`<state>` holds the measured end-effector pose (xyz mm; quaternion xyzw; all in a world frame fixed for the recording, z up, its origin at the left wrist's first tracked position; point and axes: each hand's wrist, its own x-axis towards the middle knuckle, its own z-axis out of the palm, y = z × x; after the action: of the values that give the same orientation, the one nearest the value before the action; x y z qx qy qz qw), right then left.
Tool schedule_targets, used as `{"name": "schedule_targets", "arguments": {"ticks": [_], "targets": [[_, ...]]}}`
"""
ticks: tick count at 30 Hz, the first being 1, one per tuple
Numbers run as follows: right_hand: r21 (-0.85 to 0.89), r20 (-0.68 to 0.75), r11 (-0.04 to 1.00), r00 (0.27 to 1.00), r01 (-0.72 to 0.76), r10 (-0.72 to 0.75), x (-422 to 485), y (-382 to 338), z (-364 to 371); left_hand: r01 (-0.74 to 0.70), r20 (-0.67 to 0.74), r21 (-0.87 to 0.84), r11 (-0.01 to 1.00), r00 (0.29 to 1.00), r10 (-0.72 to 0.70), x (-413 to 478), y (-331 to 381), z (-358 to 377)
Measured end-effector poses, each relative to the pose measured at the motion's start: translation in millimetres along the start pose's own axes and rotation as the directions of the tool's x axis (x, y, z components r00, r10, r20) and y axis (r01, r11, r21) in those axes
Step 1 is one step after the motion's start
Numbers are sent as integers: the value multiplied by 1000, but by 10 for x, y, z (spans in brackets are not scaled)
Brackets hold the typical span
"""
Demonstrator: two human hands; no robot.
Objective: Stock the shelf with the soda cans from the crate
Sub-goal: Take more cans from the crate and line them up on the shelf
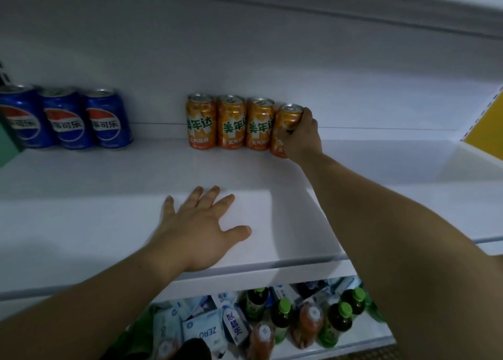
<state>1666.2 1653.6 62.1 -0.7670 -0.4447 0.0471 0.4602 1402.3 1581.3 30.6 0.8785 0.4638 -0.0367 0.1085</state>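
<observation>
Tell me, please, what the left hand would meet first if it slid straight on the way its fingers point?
The left hand would probably meet the row of upright orange metal soda cans; only bare white shelf lies between.

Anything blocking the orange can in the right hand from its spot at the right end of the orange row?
Nothing visible. The right hand grips the orange soda can right beside three upright orange cans on the white shelf. The left hand rests flat nearer the front edge, out of the way.
</observation>
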Motion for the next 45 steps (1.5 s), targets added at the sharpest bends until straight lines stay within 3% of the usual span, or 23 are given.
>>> {"name": "schedule_targets", "arguments": {"ticks": [17, 23, 32, 34, 38, 45], "targets": [[3, 53, 992, 990, -127, 127, 300, -62, 124, 8, 5, 7, 1000, 1000, -8, -6, -4, -14], [-40, -12, 998, 999, 53, -53, 75, -63, 273, 3, 6, -4, 1000, 1000, -3, -6, -2, -14], [-104, 2, 994, 1000, 29, -29, 123, -72, 414, -1, 14, 12, 1000, 1000, 1, 4, -12, -8], [-204, -6, 979, 1000, 14, -15, 116, -118, 399, -3, 14, 7, 1000, 1000, 3, -1, -14, -9], [-401, -3, 902, 985, 158, -174, 49, -301, 460, -3, 16, -6, 1000, 1000, 3, -2, -9, -18], [-389, 25, 918, 997, 77, -72, 71, -378, 589, -2, 22, -7, 1000, 1000, 2, 0, -1, -16]]}}
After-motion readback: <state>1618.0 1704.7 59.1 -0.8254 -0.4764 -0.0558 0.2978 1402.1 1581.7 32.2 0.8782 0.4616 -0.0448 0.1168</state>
